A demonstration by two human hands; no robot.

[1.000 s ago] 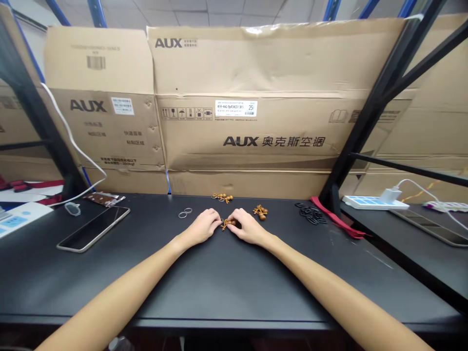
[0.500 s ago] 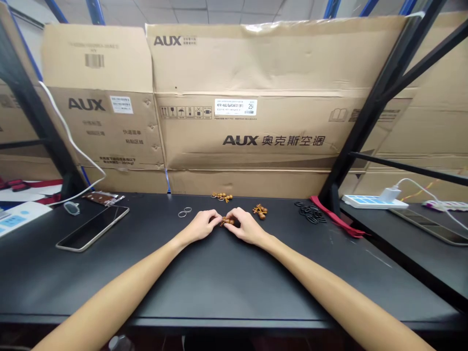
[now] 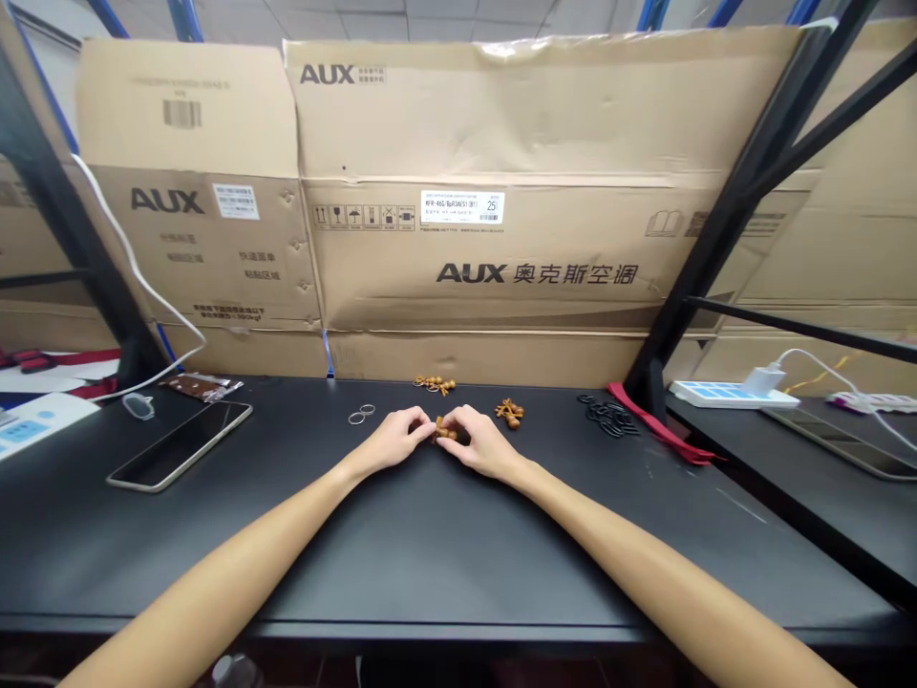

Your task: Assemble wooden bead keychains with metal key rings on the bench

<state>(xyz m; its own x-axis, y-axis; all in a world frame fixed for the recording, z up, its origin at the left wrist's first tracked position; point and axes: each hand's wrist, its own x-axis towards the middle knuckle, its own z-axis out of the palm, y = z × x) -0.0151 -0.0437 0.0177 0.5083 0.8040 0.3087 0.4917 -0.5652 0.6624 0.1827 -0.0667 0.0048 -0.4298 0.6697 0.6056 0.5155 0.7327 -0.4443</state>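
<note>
Over the middle of the desk, a small brown gourd-shaped pendant is pinched between my two hands. The fingertips of my left hand close on its left end, where a thin cord or loop seems to be; the exact part is too small to make out. My right hand grips the rounded body with thumb and fingers. Just left of my hands lie two metal split rings. Behind them is a small group of similar pendants with rings. More brown pendants sit to the right.
A pile of black clips and a red strap lie at the right, beside a black rack post. On the left are a phone, a brown packet and a white power strip. Cardboard stands along the back.
Both hands stay in almost the same place, pinching the pendant. The pendant has turned slightly between the fingers. The view has shifted very slightly.
</note>
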